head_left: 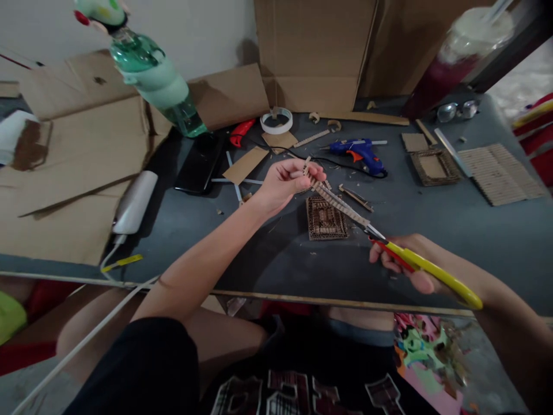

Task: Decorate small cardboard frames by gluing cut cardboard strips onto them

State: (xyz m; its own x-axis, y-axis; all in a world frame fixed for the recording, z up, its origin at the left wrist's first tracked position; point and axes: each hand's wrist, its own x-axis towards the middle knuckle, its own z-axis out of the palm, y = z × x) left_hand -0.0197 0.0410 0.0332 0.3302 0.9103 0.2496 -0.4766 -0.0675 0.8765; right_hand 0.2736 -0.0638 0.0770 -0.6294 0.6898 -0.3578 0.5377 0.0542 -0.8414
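Observation:
My left hand (283,183) pinches one end of a narrow corrugated cardboard strip (341,206), held up over the table. In my right hand (408,259) is a pair of scissors (425,266) with yellow and red handles. The blades run along the strip toward my left fingers, partly hidden behind it. Beneath the strip, a small rectangular piece of layered corrugated cardboard (327,219) lies on the dark table. A short thin strip (356,197) rests just beside it.
Behind my hands lie a blue glue gun (360,153) and a tape roll (276,121). A cardboard frame (434,167) and ribbed sheet (503,173) are at right. A phone (197,164), white power bank (136,202), green bottle (159,83) and large cardboard (73,173) occupy the left.

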